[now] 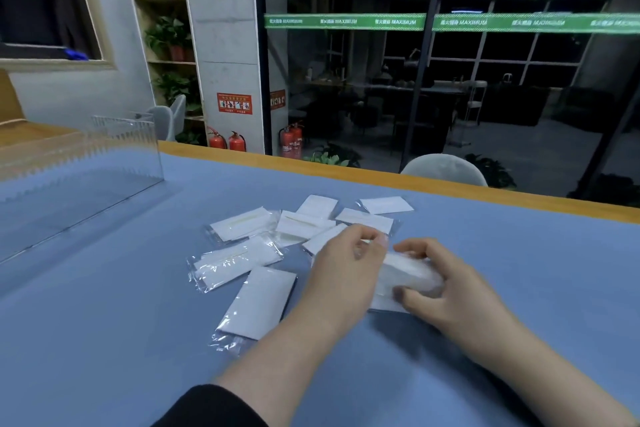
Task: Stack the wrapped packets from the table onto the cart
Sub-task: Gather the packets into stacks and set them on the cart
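Both hands (349, 263) seemingly gripping packet bundle (408, 276); open table (519, 253) rightward.

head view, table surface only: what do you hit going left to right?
clear acrylic box → packet in crinkled wrap → left hand → bundle of packets gripped between both hands → right hand. The packets fanned out behind the hands overlap, so they are left out.
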`<action>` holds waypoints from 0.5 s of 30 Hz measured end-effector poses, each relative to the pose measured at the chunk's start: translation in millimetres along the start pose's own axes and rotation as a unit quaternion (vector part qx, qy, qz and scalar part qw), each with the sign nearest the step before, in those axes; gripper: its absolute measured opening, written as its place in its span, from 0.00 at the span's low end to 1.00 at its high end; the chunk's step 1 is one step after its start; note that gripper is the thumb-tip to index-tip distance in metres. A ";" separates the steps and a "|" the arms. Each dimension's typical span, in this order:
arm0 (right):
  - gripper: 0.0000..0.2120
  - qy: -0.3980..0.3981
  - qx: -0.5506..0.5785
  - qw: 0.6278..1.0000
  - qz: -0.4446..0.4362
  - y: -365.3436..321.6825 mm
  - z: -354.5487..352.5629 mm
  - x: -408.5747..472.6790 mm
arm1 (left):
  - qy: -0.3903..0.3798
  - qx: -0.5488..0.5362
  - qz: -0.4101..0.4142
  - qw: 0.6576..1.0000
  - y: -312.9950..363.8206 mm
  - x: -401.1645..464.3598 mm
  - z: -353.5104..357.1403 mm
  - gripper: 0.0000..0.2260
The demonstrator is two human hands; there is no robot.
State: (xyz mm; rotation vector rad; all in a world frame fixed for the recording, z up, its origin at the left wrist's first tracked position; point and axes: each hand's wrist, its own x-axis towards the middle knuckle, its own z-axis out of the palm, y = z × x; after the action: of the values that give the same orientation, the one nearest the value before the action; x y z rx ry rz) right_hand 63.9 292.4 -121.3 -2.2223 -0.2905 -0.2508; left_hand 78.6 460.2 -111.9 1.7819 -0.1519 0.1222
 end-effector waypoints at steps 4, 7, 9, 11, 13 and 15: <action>0.16 0.084 0.038 0.996 -0.011 -9.4 -2.6 2.3 | 0.071 -0.103 -0.016 0.992 11.2 1.2 -9.8 0.16; 0.14 0.140 0.152 0.978 0.001 -25.0 -8.7 9.5 | 0.078 -0.239 -0.083 0.964 11.4 1.1 -16.9 0.29; 0.12 0.108 0.174 0.979 -0.003 -40.4 -4.0 16.4 | 0.025 -0.312 -0.114 0.943 8.8 1.0 -19.6 0.21; 0.10 0.057 0.189 0.980 -0.007 -55.4 6.3 24.9 | 0.018 -0.375 -0.095 0.922 11.8 0.1 -22.0 0.09; 0.07 0.020 0.178 0.984 -0.003 -66.6 12.9 34.8 | 0.070 -0.449 -0.078 0.887 20.1 0.9 -31.1 0.06; 0.11 0.011 0.141 0.990 -0.004 -73.9 17.1 48.3 | 0.144 -0.478 -0.051 0.865 26.3 4.1 -55.6 0.05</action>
State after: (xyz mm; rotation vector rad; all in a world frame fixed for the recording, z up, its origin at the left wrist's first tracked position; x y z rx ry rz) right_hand 89.7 356.5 -63.7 -1.9377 -0.3024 -0.2237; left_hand 78.2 508.9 -74.0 0.7567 0.0957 0.1942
